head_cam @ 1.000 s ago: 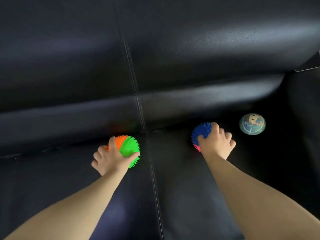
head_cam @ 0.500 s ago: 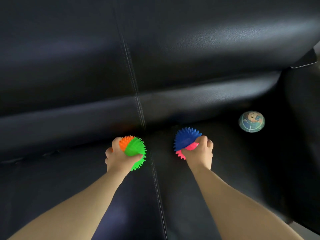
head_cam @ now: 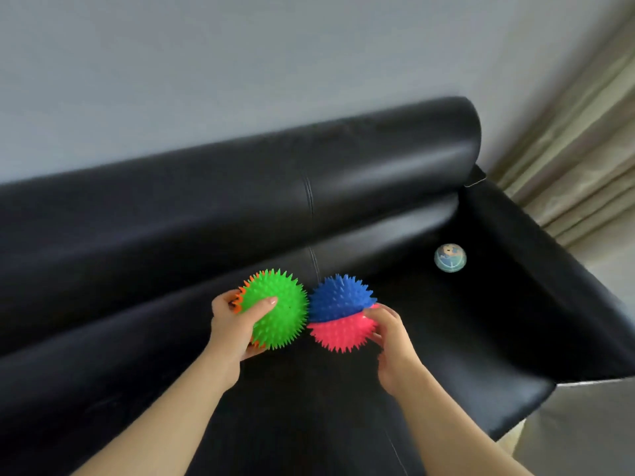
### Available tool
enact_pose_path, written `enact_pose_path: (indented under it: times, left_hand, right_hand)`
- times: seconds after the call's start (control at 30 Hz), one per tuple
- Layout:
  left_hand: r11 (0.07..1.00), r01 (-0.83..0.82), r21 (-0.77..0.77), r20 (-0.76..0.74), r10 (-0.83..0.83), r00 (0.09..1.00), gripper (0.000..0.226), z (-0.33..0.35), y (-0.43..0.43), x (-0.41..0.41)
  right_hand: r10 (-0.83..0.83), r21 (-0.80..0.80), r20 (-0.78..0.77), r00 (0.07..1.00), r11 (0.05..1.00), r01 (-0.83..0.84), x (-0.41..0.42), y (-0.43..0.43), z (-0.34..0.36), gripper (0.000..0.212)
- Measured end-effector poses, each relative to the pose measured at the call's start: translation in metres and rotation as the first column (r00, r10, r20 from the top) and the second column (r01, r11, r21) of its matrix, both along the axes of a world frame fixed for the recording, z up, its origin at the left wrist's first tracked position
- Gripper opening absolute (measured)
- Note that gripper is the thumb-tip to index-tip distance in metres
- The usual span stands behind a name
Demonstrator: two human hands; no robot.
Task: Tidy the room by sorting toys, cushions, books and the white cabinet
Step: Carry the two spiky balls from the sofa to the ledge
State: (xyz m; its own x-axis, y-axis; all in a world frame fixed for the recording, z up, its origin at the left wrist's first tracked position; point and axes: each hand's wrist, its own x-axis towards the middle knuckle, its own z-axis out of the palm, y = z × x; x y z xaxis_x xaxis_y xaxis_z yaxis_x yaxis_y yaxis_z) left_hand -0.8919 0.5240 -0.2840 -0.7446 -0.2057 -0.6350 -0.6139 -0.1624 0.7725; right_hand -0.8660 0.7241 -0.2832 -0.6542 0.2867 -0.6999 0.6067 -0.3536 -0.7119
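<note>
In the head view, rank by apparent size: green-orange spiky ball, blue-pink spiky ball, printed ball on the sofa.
1. green-orange spiky ball and blue-pink spiky ball: look alike, unranked.
2. printed ball: looks smallest, though it lies farther from the camera.

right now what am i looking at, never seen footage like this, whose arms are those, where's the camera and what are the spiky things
There is no machine here. The two bare arms belong to a person wearing a camera on the head, so this single picture looks forward and down, as that person sees. The left hand grips a green and orange spiky ball. The right hand holds a blue and pink spiky ball. Both toys are lifted above the seat of a black sofa, side by side, their spikes about meeting. A small printed ball lies on the seat near the right armrest. Behind are a grey wall and a beige curtain.
</note>
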Motion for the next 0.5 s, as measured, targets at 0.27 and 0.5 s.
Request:
enact_pose_path:
  times: [0.27, 0.5]
  left_hand:
    - [0.979, 0.204, -0.003, -0.192, -0.201, 0.961, 0.057, 0.093, -0.065, 0.061]
    - [0.908, 0.415, 0.052, -0.188, -0.4, 0.897, 0.056, 0.137, -0.025, 0.132]
  right_hand:
    - [-0.298, -0.23, -0.16, 0.941, 0.938, 0.258, 0.095, -0.093, 0.089, 0.036]
    - [-0.542, -0.149, -0.228, 0.809, 0.84, 0.521, 0.199, -0.079, 0.136, 0.046]
